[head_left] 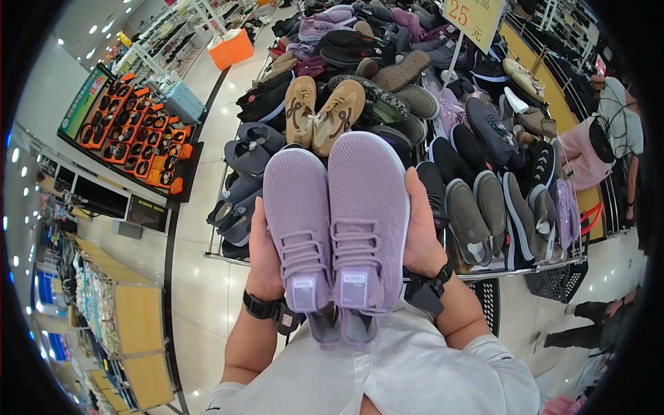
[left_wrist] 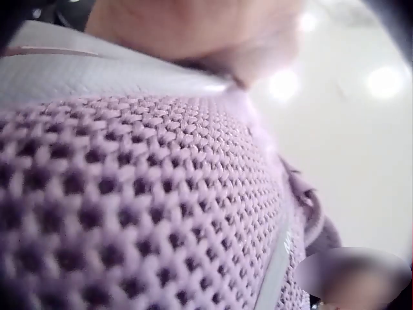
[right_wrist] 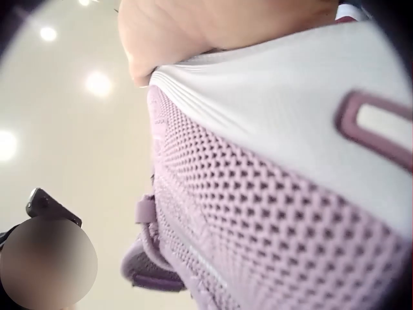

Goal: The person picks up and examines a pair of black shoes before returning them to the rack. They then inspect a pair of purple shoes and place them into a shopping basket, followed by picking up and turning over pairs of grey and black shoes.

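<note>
A pair of lavender knit sneakers is held up side by side in the head view, toes pointing away and heels toward the white shirt. My left hand (head_left: 263, 250) grips the outer side of the left sneaker (head_left: 297, 200). On the other side, my right hand (head_left: 423, 232) holds the right sneaker (head_left: 368, 187), its thumb along the white sole edge. The fingers beneath the shoes are hidden. Close up in the left wrist view is the knit upper (left_wrist: 168, 187); the right wrist view shows the white sole (right_wrist: 284, 97) against the palm.
Tan sneakers (head_left: 340, 114) sit just beyond, on a rack heaped with shoes. Grey slip-ons (head_left: 465, 211) stand at the rack's right front, near its metal rail (head_left: 526, 270). A price sign (head_left: 470, 21) rises behind. A person in pink shorts (head_left: 584, 149) stands at right.
</note>
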{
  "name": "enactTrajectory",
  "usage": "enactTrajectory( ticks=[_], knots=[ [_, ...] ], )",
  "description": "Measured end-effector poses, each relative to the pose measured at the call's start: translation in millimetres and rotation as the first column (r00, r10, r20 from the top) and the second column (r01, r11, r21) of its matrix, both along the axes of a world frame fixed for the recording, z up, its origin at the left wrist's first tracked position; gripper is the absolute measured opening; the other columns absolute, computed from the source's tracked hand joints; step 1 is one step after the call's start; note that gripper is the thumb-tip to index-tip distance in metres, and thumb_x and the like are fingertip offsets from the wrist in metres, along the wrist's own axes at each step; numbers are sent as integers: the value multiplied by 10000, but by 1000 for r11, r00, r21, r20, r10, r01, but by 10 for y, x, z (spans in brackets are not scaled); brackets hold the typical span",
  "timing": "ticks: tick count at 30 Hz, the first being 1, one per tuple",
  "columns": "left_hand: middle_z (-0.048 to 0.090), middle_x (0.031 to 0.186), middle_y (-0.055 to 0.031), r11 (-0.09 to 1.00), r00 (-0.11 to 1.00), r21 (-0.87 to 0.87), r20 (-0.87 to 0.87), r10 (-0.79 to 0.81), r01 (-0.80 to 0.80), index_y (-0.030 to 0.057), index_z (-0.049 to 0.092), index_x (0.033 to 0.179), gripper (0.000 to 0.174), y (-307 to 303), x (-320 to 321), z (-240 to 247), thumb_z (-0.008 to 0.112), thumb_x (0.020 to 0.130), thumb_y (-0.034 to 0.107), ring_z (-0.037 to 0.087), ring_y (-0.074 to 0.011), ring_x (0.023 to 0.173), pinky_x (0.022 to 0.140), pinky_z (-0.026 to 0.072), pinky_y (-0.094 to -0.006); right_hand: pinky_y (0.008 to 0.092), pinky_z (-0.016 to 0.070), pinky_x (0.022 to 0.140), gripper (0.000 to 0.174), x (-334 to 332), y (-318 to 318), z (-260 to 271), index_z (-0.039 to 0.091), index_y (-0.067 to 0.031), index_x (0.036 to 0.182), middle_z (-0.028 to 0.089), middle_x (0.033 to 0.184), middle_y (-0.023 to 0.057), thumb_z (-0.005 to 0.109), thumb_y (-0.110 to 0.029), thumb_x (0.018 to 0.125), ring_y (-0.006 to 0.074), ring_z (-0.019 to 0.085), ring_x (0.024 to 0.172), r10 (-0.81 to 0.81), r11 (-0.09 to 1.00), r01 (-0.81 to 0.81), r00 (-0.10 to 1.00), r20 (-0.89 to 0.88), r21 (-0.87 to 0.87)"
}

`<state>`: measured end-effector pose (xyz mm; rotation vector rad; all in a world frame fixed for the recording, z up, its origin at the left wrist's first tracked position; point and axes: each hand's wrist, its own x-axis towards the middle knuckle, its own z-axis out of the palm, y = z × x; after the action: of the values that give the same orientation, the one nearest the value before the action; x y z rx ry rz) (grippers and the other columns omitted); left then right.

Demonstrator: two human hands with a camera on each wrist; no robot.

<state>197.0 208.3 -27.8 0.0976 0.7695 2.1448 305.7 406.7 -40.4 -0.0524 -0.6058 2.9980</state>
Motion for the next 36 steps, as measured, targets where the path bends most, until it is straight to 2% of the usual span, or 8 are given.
enactTrajectory(
  ticks=[6,8,10,12,16,17,27,36],
  knots=[
    [508,1489,-201,994,988,106,151,-29,13,8,418,1511,640,-17,-62,-172,366,1090,487,531,-351,1333,1141,427,-481,411,497,1057,626,-50,-35,57,510,-37,1450,625,1354,134,391,-520,1069,242,632,1195,-62,995,70,993,102,-76],
    [502,1494,-199,972,968,-226,-250,2,-61,3,407,1516,637,-73,-24,-125,372,1092,477,531,-352,1332,1155,411,-496,414,504,1048,555,-36,-63,66,532,-32,1422,642,1317,137,396,-442,1074,239,646,1162,-83,994,90,989,122,-55],
    [497,1497,-196,983,952,-184,-298,-73,18,8,402,1520,622,-162,-114,-253,378,1095,462,534,-349,1326,1158,409,-503,409,506,1050,543,-30,-84,19,529,-17,1421,644,1324,136,380,-409,1075,239,644,1172,-87,995,93,987,133,-38],
    [514,1480,-196,890,953,412,138,-271,193,13,412,1516,613,-194,-227,-415,389,1093,456,535,-346,1324,1148,423,-498,404,508,1052,532,-12,-91,14,525,-3,1420,646,1332,134,364,-375,1076,239,642,1182,-94,995,97,985,142,-20],
    [579,1416,-178,968,985,238,-170,-41,81,17,481,1456,568,-197,-54,-255,365,1098,441,586,-348,1257,1116,453,-504,391,508,1051,515,40,-111,130,404,-28,1497,585,1391,119,445,-298,1059,213,614,1221,-60,991,52,996,66,125],
    [595,1394,-178,999,992,-12,118,39,-37,15,499,1434,562,-166,-119,-239,365,1095,442,607,-351,1223,1097,469,-508,385,522,1031,550,46,-117,141,361,-44,1516,558,1408,112,502,-294,1047,201,605,1226,-59,986,47,996,71,160],
    [556,1431,-200,994,988,110,151,9,-26,-27,471,1449,614,-158,-84,-44,397,1004,390,540,-363,1304,1150,396,-478,403,530,1054,447,55,-48,17,478,-67,1447,649,1317,106,524,-288,1061,214,656,1183,80,993,-66,985,153,-97],
    [497,1499,-184,991,999,131,31,-27,23,-26,356,1524,673,-171,69,-8,451,1002,388,498,-338,1368,1169,372,-468,426,517,1050,466,1,-51,-15,604,-30,1345,686,1285,144,449,-362,1056,257,677,1154,28,998,-23,996,82,-66]
  ],
)
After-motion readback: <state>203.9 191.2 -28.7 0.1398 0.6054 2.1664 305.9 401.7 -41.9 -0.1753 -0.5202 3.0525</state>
